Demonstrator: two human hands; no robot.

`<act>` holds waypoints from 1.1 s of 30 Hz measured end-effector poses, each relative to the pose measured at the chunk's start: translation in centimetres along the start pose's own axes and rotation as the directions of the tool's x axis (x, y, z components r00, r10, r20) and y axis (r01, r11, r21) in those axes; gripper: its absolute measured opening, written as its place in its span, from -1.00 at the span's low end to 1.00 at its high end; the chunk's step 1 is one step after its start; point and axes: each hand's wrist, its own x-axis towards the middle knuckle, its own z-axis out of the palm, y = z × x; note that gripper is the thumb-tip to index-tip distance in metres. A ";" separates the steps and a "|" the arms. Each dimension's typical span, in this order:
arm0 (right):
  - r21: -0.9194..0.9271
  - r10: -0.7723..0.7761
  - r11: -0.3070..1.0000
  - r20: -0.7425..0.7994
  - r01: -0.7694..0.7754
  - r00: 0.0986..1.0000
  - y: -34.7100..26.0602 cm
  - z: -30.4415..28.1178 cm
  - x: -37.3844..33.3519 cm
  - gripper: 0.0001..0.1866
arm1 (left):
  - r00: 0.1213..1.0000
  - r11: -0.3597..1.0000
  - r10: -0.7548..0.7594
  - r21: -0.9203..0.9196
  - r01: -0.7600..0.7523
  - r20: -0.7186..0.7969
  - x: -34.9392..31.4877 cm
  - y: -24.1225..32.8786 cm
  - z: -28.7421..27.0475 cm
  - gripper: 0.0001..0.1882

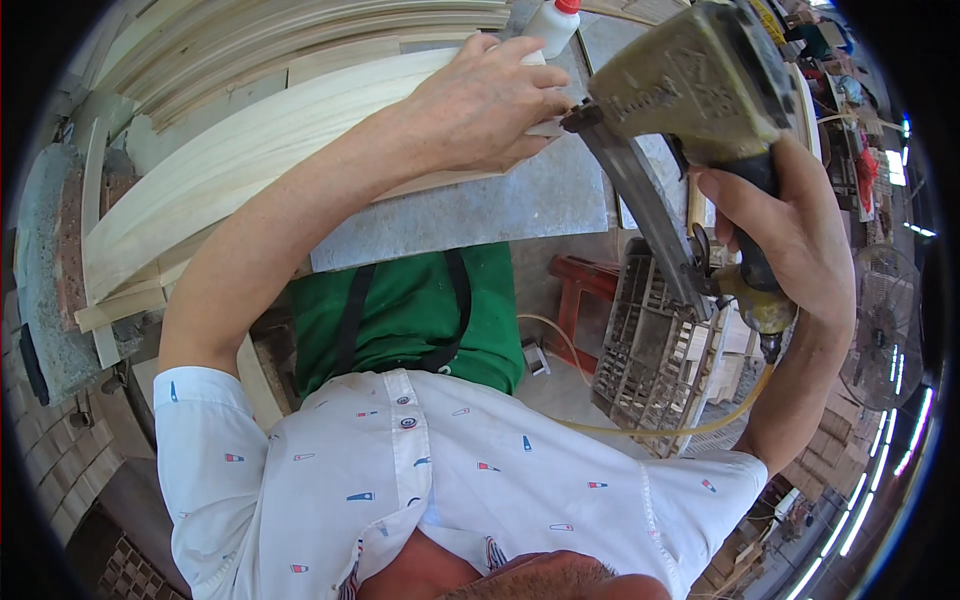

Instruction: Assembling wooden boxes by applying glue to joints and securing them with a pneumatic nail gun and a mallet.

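Observation:
A pale wooden board [270, 140] stretches from the left toward the middle, over a grey metal sheet [450, 220]. At its right end my left hand [480, 110] grips the board, with fingers bent over the end and the thumb on the near side. My right hand [790, 230] is wrapped around the handle of a pneumatic nail gun [690, 80], held up on the right. The gun's nose is close to my left fingertips and the board's end. Whether the nose touches the wood, I cannot tell. A yellowish air hose [650, 432] runs from the gun's handle.
Long wooden strips [300, 40] lie stacked behind the board. A white bottle with a red cap [553, 28] stands just beyond my left hand. Below the sheet, at right, are a red stool [578, 300] and a slatted crate [640, 340]. A fan [880, 320] stands far right.

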 end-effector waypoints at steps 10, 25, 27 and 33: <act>-0.074 0.290 0.954 -0.008 -0.290 0.957 7.2 1.7 0.9 -0.67 | 0.994 0.996 0.047 -0.084 -0.038 0.097 0.9 -0.4 -1.9 -0.54; -0.133 -0.030 0.991 -0.016 0.027 0.999 16.8 5.4 2.4 -0.70 | 0.681 0.476 -0.416 -0.494 0.728 0.603 4.6 -4.2 -4.0 -0.54; -0.084 -0.067 0.994 -0.047 0.063 0.997 17.1 5.8 2.1 -0.70 | 0.674 0.396 -0.403 -0.546 0.738 0.619 4.7 -4.4 -3.8 -0.53; 0.017 0.067 0.998 0.031 -0.068 0.997 17.1 5.7 1.9 -0.56 | 0.611 0.205 -0.466 -0.593 0.779 0.640 4.9 -4.5 -3.3 -0.59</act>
